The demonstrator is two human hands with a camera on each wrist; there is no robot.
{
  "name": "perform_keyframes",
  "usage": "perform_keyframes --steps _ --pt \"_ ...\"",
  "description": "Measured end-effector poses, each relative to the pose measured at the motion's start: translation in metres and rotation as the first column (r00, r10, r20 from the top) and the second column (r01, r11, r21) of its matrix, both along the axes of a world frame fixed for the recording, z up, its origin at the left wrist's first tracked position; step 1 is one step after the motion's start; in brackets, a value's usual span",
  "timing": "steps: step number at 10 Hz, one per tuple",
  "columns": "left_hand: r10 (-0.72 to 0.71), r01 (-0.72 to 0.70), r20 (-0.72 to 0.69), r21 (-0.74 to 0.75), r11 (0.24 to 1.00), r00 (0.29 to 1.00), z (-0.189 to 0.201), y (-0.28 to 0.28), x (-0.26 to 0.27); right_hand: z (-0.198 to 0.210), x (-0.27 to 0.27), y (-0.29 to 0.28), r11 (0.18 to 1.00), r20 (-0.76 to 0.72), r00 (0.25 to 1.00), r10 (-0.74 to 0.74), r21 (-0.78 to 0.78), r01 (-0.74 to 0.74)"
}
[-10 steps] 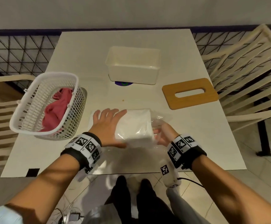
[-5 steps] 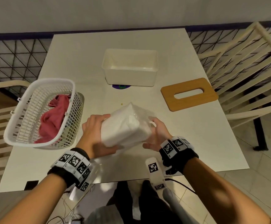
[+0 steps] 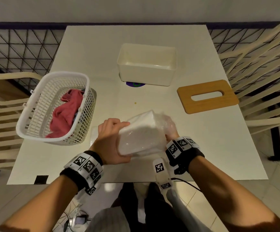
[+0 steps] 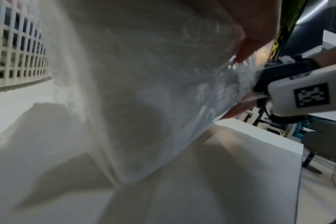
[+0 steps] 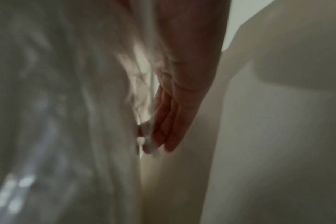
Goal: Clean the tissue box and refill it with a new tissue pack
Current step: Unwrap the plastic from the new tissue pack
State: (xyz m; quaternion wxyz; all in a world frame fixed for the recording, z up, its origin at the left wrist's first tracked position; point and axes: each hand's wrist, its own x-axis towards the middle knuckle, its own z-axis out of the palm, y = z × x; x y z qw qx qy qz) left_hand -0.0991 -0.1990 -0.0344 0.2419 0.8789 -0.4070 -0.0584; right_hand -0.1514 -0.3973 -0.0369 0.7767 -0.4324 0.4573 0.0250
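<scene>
Holding a tissue pack point(image 3: 141, 136) tilted above the near middle of the white table point(image 3: 211, 143), its far end raised, clear plastic wrapper crinkling loose at the far right. Gripping its left end with the left hand point(image 3: 110, 139), fingers curled over the top edge and thumb underneath; in the left wrist view, one fingertip point(image 4: 246, 50) pressing on the shiny wrapper point(image 4: 163, 84). Supporting the right end with the right hand point(image 3: 171, 135), mostly hidden behind the pack in the head view; in the right wrist view, fingers point(image 5: 169, 125) lying straight and close together along the plastic point(image 5: 67, 106), a fold of wrapper seeming caught at the fingertips, though too blurred to be sure of pinching.

Sitting open and uncovered at the far middle of the table, the white tissue box point(image 3: 146, 64), well apart from the pack. Lying flat to the right, between box and near edge, the wooden lid point(image 3: 207, 96) with its slot. Resting at the left edge, partly overhanging the table, a white mesh basket point(image 3: 55, 108) containing a red cloth point(image 3: 65, 113). Showing beneath the box's near side, a small purple disc point(image 3: 135, 84).
</scene>
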Motion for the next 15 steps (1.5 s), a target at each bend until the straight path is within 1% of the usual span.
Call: perform_keyframes --steps 1,2,3,4,5,6,7,8,9,10,11,12,13,14,15 --pt "-0.037 0.037 -0.032 0.002 0.999 0.999 -0.001 0.000 -0.002 0.005 0.008 -0.008 0.999 -0.021 0.999 -0.029 -0.027 0.028" --pt "-0.074 0.074 -0.035 0.014 0.997 0.997 -0.001 -0.002 -0.002 -0.009 0.022 -0.021 0.996 -0.004 0.999 0.034 0.083 -0.033" --pt "-0.115 0.115 -0.004 0.054 0.992 0.993 -0.002 -0.003 -0.003 -0.007 0.026 -0.022 0.977 -0.051 0.976 0.210 -0.005 -0.211" --pt "-0.182 0.173 0.054 0.134 0.976 0.982 -0.006 -0.004 -0.004 -0.003 0.027 -0.023 0.917 -0.067 0.915 0.397 -0.011 -0.398" --pt "-0.259 0.219 0.157 0.234 0.947 0.953 -0.010 -0.008 -0.003 0.000 0.026 -0.022 0.785 -0.153 0.802 0.577 -0.167 -0.597" --pt "-0.264 0.200 0.215 0.277 0.940 0.940 -0.010 -0.014 -0.001 0.003 0.027 -0.027 0.607 -0.344 0.714 0.610 -0.376 -0.700" --pt "-0.274 0.204 0.224 0.289 0.935 0.935 -0.006 -0.016 0.002 0.003 0.022 -0.035 0.591 -0.338 0.778 0.529 -0.511 -0.624" --pt "-0.292 0.216 0.213 0.321 0.922 0.932 -0.003 -0.019 0.005 0.001 0.012 -0.037 0.507 -0.348 0.785 0.513 -0.615 -0.604" --pt "-0.297 0.218 0.186 0.355 0.909 0.936 -0.001 -0.021 0.005 -0.003 0.003 -0.043 0.403 -0.325 0.746 0.581 -0.681 -0.611" --pt "-0.295 0.210 0.180 0.383 0.900 0.938 0.000 -0.022 0.004 0.000 0.002 -0.049 0.252 -0.408 0.674 0.616 -0.708 -0.659" --pt "-0.294 0.203 0.179 0.399 0.894 0.939 -0.001 -0.023 0.004 0.005 0.008 -0.058 0.118 -0.496 0.633 0.595 -0.725 -0.679" --pt "-0.291 0.193 0.198 0.402 0.895 0.936 -0.001 -0.024 0.004 0.015 0.007 -0.067 0.184 -0.521 0.626 0.580 -0.665 -0.724" --pt "-0.273 0.176 0.202 0.397 0.901 0.940 0.000 -0.025 0.002 0.021 -0.007 -0.067 0.381 -0.453 0.621 0.640 -0.514 -0.768" --pt "-0.226 0.151 0.152 0.393 0.907 0.962 0.000 -0.027 0.000 0.016 -0.027 -0.064 0.435 -0.464 0.546 0.698 -0.331 -0.837" --pt "-0.213 0.148 0.113 0.420 0.895 0.970 -0.003 -0.029 0.000 0.007 -0.042 -0.067 0.545 -0.416 0.565 0.712 -0.180 -0.819"
